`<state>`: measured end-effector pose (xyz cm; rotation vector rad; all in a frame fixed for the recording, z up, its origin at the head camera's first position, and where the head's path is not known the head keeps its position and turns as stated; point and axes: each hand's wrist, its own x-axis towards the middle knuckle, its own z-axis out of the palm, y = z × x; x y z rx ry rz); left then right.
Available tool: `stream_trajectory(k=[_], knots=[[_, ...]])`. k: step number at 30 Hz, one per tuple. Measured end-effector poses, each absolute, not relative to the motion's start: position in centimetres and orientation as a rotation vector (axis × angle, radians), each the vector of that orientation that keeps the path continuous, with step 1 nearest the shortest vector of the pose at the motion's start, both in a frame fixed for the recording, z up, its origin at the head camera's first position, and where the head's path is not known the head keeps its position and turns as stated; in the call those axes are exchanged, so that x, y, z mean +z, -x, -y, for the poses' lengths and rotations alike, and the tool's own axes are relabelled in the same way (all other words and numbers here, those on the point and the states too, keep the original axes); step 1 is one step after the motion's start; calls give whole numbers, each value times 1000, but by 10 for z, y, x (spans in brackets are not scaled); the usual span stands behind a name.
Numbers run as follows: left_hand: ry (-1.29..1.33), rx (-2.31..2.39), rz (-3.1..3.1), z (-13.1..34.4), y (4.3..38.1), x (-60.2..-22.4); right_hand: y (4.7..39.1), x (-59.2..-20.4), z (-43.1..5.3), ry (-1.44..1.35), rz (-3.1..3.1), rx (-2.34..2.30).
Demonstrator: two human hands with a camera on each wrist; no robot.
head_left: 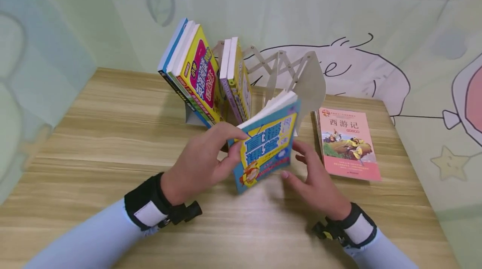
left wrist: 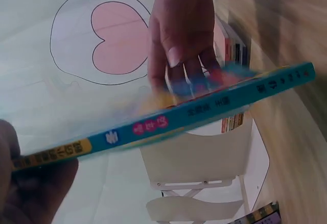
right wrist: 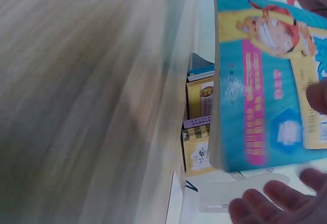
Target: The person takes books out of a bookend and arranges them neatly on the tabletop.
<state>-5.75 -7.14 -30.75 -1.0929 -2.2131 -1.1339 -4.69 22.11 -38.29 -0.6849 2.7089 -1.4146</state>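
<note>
A blue and yellow paperback book (head_left: 267, 147) is held tilted above the table, its pages slightly fanned at the top. My left hand (head_left: 201, 160) pinches it at the spine side, thumb on the front cover. My right hand (head_left: 320, 181) is by the book's opposite edge with fingers loosely bent; in the left wrist view those fingers (left wrist: 191, 76) reach toward the blurred cover. The right wrist view shows the cover (right wrist: 240, 91) close up, with the right thumb in front of it; whether they touch I cannot tell.
Behind stands an expandable metal book rack (head_left: 310, 83). Larger books (head_left: 201, 72) lean in its left part, and two thinner ones (head_left: 237, 80) stand beside them. A pink-covered book (head_left: 350, 143) tops a small pile at right on the wooden table (head_left: 113, 135). A printed wall covering rises behind.
</note>
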Motion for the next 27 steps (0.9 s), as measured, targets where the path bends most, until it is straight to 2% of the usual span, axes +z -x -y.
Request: stream_trajectory(k=[4, 9, 27], knots=[[1264, -1192, 2123, 69, 56, -311, 47, -379, -222, 608, -2652, -1562], [1365, -1236, 2107, 68, 53, -313, 46, -379, -223, 594, -2625, -1521], [1157, -1295, 2216, 70, 52, -321, 36, -385, -230, 656, -2649, -1668]])
